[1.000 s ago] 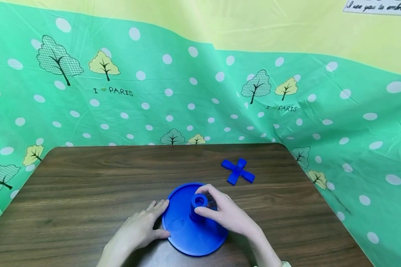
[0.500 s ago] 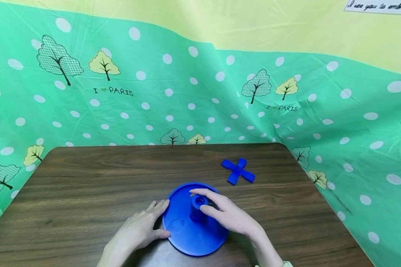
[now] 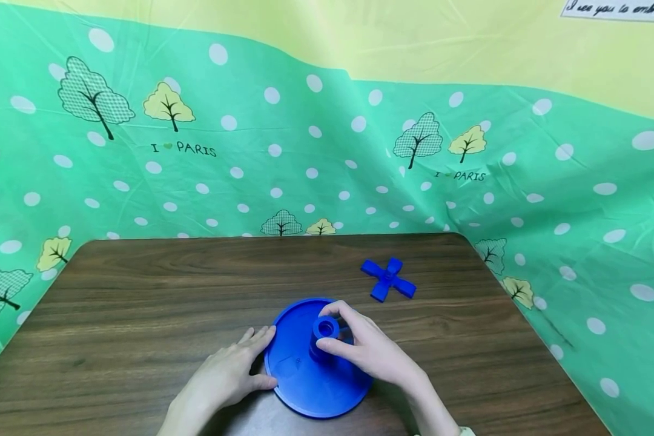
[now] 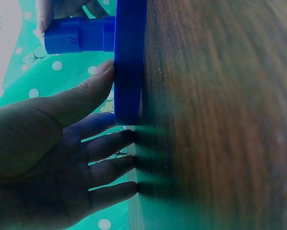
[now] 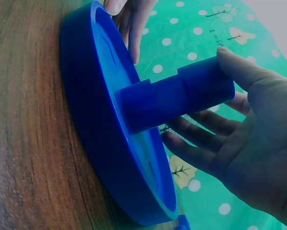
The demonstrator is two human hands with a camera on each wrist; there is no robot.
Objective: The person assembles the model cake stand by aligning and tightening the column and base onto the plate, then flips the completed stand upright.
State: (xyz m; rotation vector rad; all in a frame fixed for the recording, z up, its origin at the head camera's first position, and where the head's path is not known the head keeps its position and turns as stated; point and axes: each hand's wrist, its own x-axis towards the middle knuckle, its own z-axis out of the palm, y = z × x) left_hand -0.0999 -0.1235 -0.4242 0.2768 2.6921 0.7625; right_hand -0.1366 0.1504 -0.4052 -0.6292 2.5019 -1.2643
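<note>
A round blue plastic disc point(image 3: 321, 390) with a raised rim lies flat on the table near its front. From its middle rises a stepped blue tube point(image 3: 323, 348), hollow at the top. My right hand point(image 3: 378, 348) pinches the tube's upper end between thumb and index finger; in the right wrist view the other fingers point(image 5: 200, 139) hang loosely beside it. At the disc's left side, my left hand point(image 3: 226, 372) rests with thumb and fingertips against the rim. In the left wrist view its fingers point(image 4: 112, 146) are nearly straight, some reaching the tabletop.
Behind the disc, to the right, a blue four-armed cross piece point(image 3: 388, 280) lies on the dark wood-grain table point(image 3: 158, 303). A green and yellow curtain point(image 3: 283, 133) printed with trees and dots hangs along the table's back and sides.
Half a second ago the right thumb and index finger were shifted around the tube's top, the index finger straighter. Now they have come back to their earlier grip. The left hand and disc stay put.
</note>
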